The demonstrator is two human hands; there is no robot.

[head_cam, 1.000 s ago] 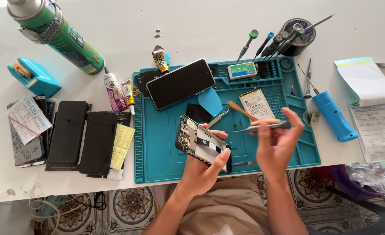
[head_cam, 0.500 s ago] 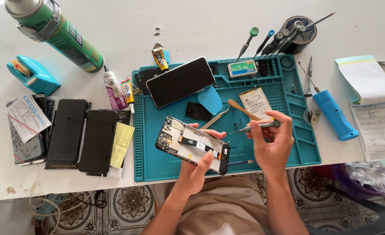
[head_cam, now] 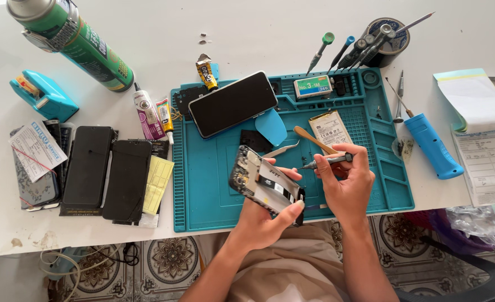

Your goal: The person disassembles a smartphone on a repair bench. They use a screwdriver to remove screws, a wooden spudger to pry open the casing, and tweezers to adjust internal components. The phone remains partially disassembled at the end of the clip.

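Right now the person's left hand [head_cam: 264,218] holds an opened smartphone [head_cam: 267,184] w/ its back cover off, tilted, raised just above the teal repair mat [head_cam: 202,190] near the mat's front edge; the left grip is wrapped tight around the phone's lower end, thumb along the side. The right hand [head_cam: 345,187] has its grip pinched shut on a small precision screwdriver [head_cam: 328,161], tip aimed at the phone's upper right edge, very close; contact can't be confirmed from this view.

On the mat, towards its back edge: an intact black phone [head_cam: 233,103] lying face up at an angle, a blue plastic pry pick [head_cam: 271,126] just beside it, metal tweezers [head_cam: 281,150], a wooden-handled tool [head_cam: 314,140] and a flat battery [head_cam: 330,127]. Off the mat by the tabletop's right edge lies a blue-handled driver [head_cam: 432,145] next to paper pads [head_cam: 474,100]. Left part of the tabletop: two black screen panels [head_cam: 110,173], a green spray can [head_cam: 74,42], a teal tape dispenser [head_cam: 43,95].

Risks, as a judgement: the phone is held in air by one hand only, so pressure from the driver could twist it loose & drop it onto the mat. The tip could slip off a tiny screw and scrape exposed boards or flex cables. Any freed screw may roll off the tilted phone & get lost among the clutter.
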